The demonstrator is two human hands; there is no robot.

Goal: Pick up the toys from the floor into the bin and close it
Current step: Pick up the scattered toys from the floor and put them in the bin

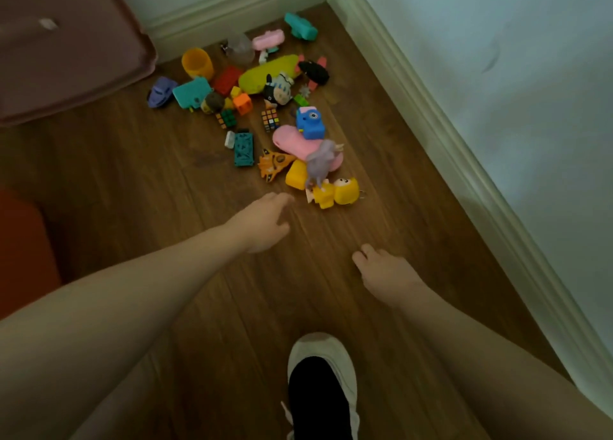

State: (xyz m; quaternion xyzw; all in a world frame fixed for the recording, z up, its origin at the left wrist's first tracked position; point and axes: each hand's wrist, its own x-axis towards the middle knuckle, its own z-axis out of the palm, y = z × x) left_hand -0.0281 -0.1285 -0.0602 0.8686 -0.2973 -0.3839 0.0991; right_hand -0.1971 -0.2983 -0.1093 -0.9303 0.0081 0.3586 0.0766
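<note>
The room is dim, with a flat, muted cast and a cool bluish-green tint on the wall point(497, 58) at the right of the frame. No lamp or window shows; the wall is the brightest area, and the wooden floor point(132, 174) darkens toward the left edge. Shadows are soft and weak, with a faint one under the left hand point(262, 224). The whole picture is slightly soft and grainy. The pink bin lid point(66, 51) at upper left is blurred. The skirting board point(431, 114) bows with wide-angle distortion, and both forearms loom large at the bottom corners.
</note>
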